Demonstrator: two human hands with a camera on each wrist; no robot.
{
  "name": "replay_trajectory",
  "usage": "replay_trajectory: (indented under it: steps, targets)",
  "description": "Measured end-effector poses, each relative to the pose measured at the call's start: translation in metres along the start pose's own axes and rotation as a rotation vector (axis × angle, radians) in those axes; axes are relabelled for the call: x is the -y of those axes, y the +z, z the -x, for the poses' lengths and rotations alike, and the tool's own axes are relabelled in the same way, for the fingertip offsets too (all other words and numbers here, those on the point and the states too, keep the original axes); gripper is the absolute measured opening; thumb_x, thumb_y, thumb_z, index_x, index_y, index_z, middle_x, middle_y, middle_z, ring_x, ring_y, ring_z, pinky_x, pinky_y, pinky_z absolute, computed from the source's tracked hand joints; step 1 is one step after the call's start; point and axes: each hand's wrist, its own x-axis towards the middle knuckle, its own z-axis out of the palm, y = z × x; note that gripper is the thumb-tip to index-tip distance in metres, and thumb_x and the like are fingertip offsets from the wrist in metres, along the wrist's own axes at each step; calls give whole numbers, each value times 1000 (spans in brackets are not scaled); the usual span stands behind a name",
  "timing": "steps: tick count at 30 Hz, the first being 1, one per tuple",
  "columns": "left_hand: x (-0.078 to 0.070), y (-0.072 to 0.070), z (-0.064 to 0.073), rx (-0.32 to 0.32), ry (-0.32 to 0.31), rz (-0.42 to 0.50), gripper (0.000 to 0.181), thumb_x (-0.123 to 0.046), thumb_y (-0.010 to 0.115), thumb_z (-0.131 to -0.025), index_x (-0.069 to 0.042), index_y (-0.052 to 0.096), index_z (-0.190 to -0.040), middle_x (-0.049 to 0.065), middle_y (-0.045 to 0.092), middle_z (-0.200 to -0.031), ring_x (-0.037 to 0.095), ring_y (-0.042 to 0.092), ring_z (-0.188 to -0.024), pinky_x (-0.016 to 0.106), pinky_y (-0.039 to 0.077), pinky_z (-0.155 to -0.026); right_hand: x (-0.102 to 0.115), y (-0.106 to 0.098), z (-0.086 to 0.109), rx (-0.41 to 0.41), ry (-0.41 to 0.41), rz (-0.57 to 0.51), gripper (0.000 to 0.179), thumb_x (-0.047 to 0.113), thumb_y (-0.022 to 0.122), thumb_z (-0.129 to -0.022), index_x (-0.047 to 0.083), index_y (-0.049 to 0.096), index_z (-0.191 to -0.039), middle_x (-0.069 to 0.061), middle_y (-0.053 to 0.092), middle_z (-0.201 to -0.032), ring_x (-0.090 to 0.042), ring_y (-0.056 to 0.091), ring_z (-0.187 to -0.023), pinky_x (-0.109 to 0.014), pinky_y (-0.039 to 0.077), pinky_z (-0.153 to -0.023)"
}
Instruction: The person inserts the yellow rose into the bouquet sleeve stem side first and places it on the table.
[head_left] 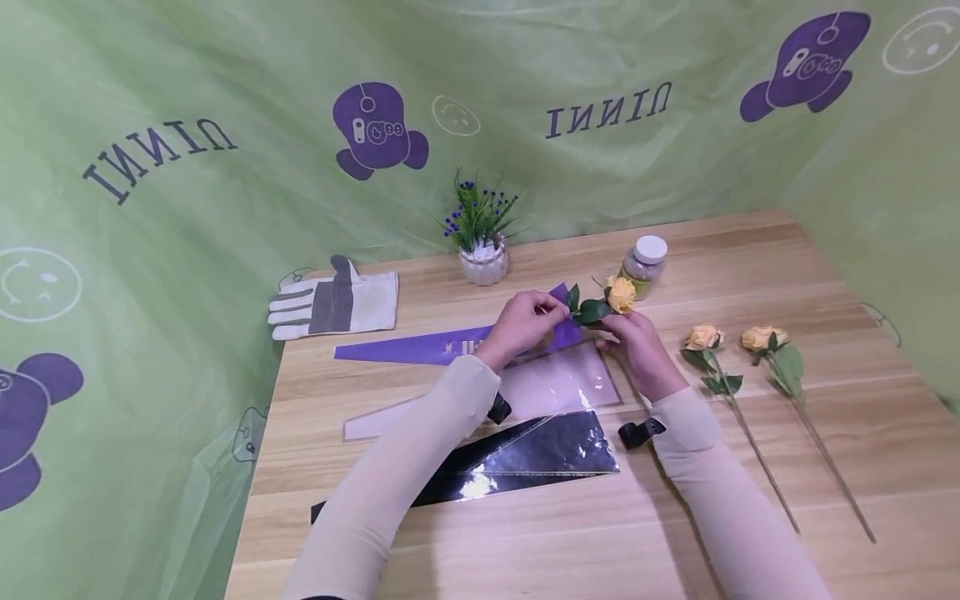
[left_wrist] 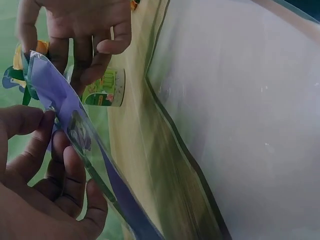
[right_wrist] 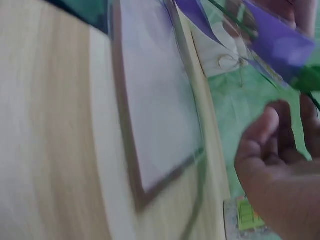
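My left hand (head_left: 525, 325) pinches the purple plastic flower sleeve (left_wrist: 57, 87) near its wide end. A yellow artificial rose (head_left: 620, 294) with green leaves (head_left: 592, 311) sticks out of that end. Its bloom points right, and part of the stem shows through the clear side of the sleeve. My right hand (head_left: 641, 350) holds the rose just below the bloom; leaves hide part of this grip. In the right wrist view its lower fingers (right_wrist: 267, 127) are bent. A pale pink sleeve (head_left: 555, 383) and a black sleeve (head_left: 547, 450) lie below the hands.
Two more yellow roses (head_left: 703, 337) with long stems lie at the right of the wooden table (head_left: 750, 258). Behind the right hand stands a white-capped jar (head_left: 647, 260). A potted plant (head_left: 483, 262) is at the back, and a work glove (head_left: 333, 302) lies at the left.
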Motion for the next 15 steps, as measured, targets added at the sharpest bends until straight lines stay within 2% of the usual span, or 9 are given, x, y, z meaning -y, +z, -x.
replay_trajectory:
  steps: [3, 5, 7, 10, 12, 15]
  targets:
    - [-1, -2, 1, 5, -12, 5, 14, -25, 68, -98, -14, 77, -96, -9, 68, -95, 13, 60, -87, 29, 48, -80, 4, -5, 1, 121, 1, -20, 27, 35, 48, -108, 16, 64, -120, 2, 65, -117, -19, 57, -111, -43, 44, -95]
    - [-3, -4, 2, 9, -15, 5, 14, -25, 68, -97, -15, 77, -95, -9, 68, -94, 13, 60, -86, 29, 48, -80, 7, -6, 1, 150, 17, -10, 41, 50, 39, -108, 20, 57, -129, 1, 61, -123, -21, 53, -115, -48, 40, -97]
    - [-5, -5, 2, 12, -16, 4, 13, -24, 68, -97, -15, 77, -94, -9, 68, -94, 14, 60, -85, 29, 48, -79, 10, -5, -1, 140, 32, -8, 52, 59, 28, -106, 23, 50, -135, 1, 59, -127, -20, 51, -115, -49, 39, -96]
    - [-9, -7, 3, 25, -16, -6, 13, -24, 68, -97, -14, 77, -94, -8, 67, -95, 14, 59, -85, 29, 48, -77, 13, -4, -2, 98, 56, -46, 57, 63, 19, -105, 25, 46, -138, 2, 60, -126, -19, 53, -110, -46, 41, -92]
    - [-11, -7, 4, 34, -19, -15, 14, -24, 69, -98, -14, 77, -96, -7, 66, -96, 14, 59, -85, 28, 48, -76, 13, -3, -3, 73, 66, -75, 55, 60, 19, -106, 24, 46, -137, 2, 62, -124, -19, 53, -106, -43, 41, -89]
    - [-13, -8, 5, 45, -12, -40, 15, -25, 69, -98, -12, 77, -98, -4, 65, -97, 14, 58, -86, 28, 48, -76, 14, -3, -3, 60, 66, -53, 51, 57, 23, -107, 23, 47, -136, 5, 65, -119, -16, 55, -104, -42, 41, -90]
